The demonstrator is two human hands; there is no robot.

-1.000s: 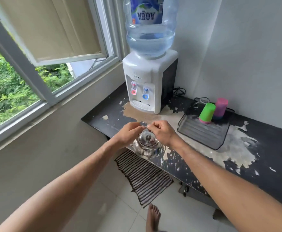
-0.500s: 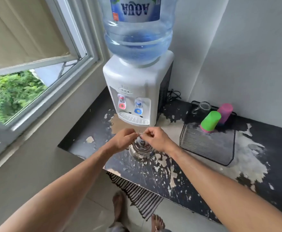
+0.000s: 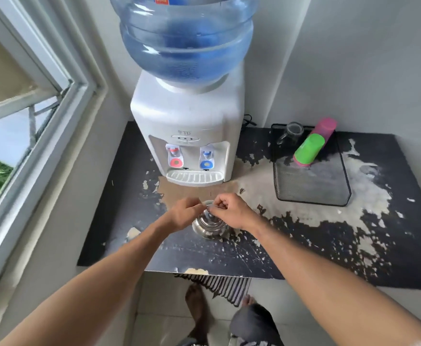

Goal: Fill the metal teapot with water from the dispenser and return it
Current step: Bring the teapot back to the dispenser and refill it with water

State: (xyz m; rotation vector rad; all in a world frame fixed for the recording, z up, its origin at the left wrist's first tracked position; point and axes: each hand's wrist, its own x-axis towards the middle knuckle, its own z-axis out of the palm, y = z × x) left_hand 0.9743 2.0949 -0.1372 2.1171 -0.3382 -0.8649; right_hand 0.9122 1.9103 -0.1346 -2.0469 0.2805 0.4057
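A shiny metal teapot (image 3: pixel 208 224) with its lid on is over the black counter (image 3: pixel 316 245), a short way in front of the white water dispenser (image 3: pixel 187 126). Both my hands are above it, pinching its thin wire handle: my left hand (image 3: pixel 183 213) from the left, my right hand (image 3: pixel 229 208) from the right. Whether the pot rests on the counter or hangs just above it I cannot tell. The dispenser has a red tap (image 3: pixel 175 158), a blue tap (image 3: pixel 206 159) and a drip tray (image 3: pixel 194 176), and carries a big blue water bottle (image 3: pixel 187 38).
A black mesh tray (image 3: pixel 311 181) at the right holds a green cup (image 3: pixel 309 149), a pink cup (image 3: pixel 325 126) and a small glass (image 3: pixel 291 132). An open window (image 3: pixel 29 101) is at the left. A striped mat (image 3: pixel 224 287) and my bare feet are on the floor below.
I have stepped closer to the counter. The teapot, held by both hands, has moved forward over the counter toward the dispenser.
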